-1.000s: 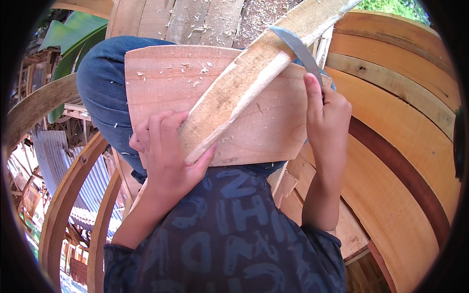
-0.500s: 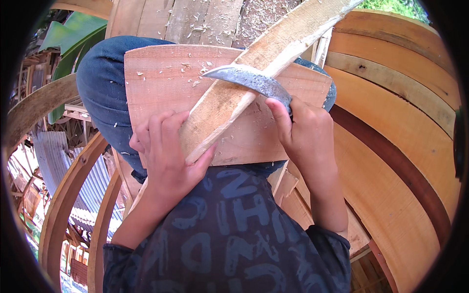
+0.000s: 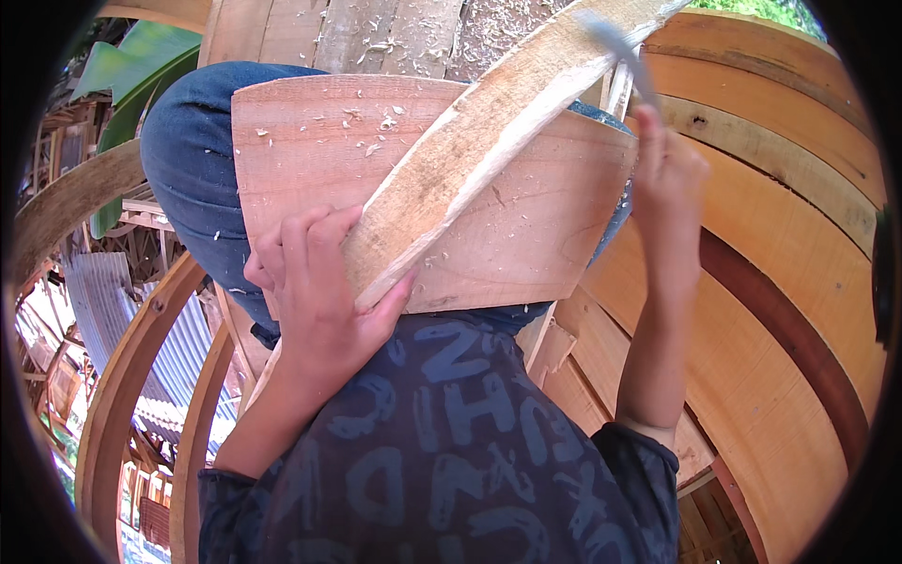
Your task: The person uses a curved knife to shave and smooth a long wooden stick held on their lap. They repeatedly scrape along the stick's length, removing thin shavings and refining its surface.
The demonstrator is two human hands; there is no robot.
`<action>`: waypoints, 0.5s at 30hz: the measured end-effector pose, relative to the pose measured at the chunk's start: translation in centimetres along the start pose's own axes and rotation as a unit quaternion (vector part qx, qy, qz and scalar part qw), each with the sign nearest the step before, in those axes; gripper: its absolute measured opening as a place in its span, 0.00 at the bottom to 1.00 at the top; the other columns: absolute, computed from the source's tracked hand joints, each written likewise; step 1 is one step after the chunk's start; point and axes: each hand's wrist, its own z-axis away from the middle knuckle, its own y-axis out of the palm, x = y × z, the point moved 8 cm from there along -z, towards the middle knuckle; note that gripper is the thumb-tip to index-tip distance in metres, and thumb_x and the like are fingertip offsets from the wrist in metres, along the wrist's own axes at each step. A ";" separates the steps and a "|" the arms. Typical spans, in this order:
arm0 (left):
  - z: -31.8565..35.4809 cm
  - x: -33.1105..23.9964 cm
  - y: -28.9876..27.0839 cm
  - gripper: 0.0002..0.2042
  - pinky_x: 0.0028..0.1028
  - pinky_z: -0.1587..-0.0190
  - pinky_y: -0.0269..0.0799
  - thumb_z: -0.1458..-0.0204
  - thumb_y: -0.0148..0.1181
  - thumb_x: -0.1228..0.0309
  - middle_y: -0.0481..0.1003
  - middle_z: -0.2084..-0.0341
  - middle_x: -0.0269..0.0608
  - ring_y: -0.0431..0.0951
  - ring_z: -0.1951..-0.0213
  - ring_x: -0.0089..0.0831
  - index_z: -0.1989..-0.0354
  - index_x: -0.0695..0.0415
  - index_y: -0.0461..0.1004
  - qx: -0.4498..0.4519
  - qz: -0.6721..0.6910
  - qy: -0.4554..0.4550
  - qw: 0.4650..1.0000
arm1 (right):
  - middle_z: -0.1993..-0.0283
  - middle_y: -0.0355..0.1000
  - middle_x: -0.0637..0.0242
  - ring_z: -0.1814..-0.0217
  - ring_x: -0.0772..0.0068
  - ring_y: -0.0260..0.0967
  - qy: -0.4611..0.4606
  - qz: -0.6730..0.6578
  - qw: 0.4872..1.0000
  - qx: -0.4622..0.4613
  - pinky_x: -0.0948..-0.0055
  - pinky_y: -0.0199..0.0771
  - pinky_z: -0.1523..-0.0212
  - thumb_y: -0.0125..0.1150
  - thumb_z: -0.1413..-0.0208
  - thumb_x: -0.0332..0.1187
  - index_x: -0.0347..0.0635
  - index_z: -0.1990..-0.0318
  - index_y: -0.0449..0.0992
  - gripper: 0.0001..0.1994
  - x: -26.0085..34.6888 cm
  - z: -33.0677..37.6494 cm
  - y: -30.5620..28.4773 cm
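Gripped at its near end by my left hand (image 3: 315,282), a long wooden strip (image 3: 470,150) slants up to the right. Its upper face is rough and one long edge is freshly cut and pale. It rests across a flat wooden board (image 3: 319,169) that lies over my lap. My right hand (image 3: 669,174) is closed round a curved knife (image 3: 615,42), whose handle the fingers hide. The grey blade, smeared by motion, is raised near the far end of the strip. Small shavings (image 3: 373,148) dot the board.
Planks with many shavings (image 3: 395,38) lie ahead of my knees. Curved wooden planking (image 3: 761,310) rises on my right. To the left stand curved timber ribs (image 3: 141,376), with corrugated metal sheets (image 3: 188,329) lower down and a green leaf (image 3: 141,66) farther off.
My right hand has swung the curved knife up and to the right, from the middle of the strip to its far end. My left hand keeps its hold on the strip.
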 end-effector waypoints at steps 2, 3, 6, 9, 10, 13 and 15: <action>-0.3 0.2 0.3 0.36 0.42 0.49 0.49 0.69 0.75 0.63 0.66 0.54 0.44 0.62 0.51 0.44 0.47 0.55 0.66 0.002 0.017 -0.006 1.000 | 0.84 0.67 0.45 0.83 0.45 0.66 0.083 -0.039 0.996 0.007 0.56 0.62 0.81 0.50 0.36 0.51 0.31 0.79 0.73 0.29 -1.7 -1.5 -1.2; -0.4 0.1 0.3 0.36 0.42 0.49 0.48 0.69 0.75 0.63 0.66 0.54 0.44 0.62 0.51 0.43 0.47 0.55 0.67 0.001 0.013 -0.005 1.000 | 0.84 0.67 0.44 0.83 0.44 0.66 0.085 -0.015 0.996 0.027 0.55 0.62 0.80 0.49 0.36 0.50 0.31 0.79 0.73 0.29 -1.1 -0.6 -1.4; -0.4 -0.4 0.2 0.36 0.42 0.49 0.48 0.69 0.75 0.64 0.66 0.54 0.43 0.61 0.51 0.43 0.47 0.55 0.67 0.007 0.002 -0.001 1.000 | 0.85 0.64 0.46 0.84 0.44 0.65 -0.062 0.011 0.996 0.062 0.55 0.62 0.80 0.50 0.36 0.49 0.31 0.81 0.72 0.28 4.5 3.0 1.3; 0.0 0.1 0.0 0.35 0.41 0.49 0.48 0.69 0.75 0.64 0.66 0.54 0.43 0.61 0.50 0.42 0.48 0.54 0.67 0.006 0.006 -0.008 1.000 | 0.85 0.64 0.45 0.82 0.43 0.67 -0.076 0.010 0.996 0.044 0.55 0.64 0.80 0.52 0.37 0.49 0.32 0.81 0.71 0.28 5.9 3.4 1.3; 0.2 0.5 0.0 0.35 0.41 0.49 0.48 0.69 0.75 0.64 0.66 0.55 0.43 0.61 0.50 0.42 0.48 0.54 0.67 0.009 0.013 -0.014 1.000 | 0.85 0.64 0.45 0.81 0.42 0.67 -0.035 0.019 0.999 0.036 0.55 0.65 0.80 0.53 0.38 0.50 0.32 0.81 0.71 0.28 4.2 1.8 0.7; -0.2 0.0 -0.1 0.35 0.41 0.49 0.48 0.69 0.75 0.64 0.65 0.55 0.42 0.61 0.50 0.42 0.48 0.54 0.67 0.019 0.014 -0.010 1.000 | 0.86 0.64 0.46 0.81 0.43 0.68 0.054 -0.024 0.997 0.050 0.56 0.66 0.80 0.54 0.39 0.50 0.32 0.80 0.71 0.28 2.6 1.3 0.8; -0.6 -0.1 -0.2 0.35 0.41 0.49 0.48 0.69 0.75 0.64 0.65 0.55 0.42 0.61 0.50 0.42 0.48 0.54 0.67 0.011 0.006 -0.007 1.000 | 0.87 0.64 0.49 0.83 0.47 0.68 0.003 0.003 0.999 0.035 0.58 0.64 0.82 0.55 0.40 0.51 0.33 0.81 0.71 0.28 4.4 2.3 0.9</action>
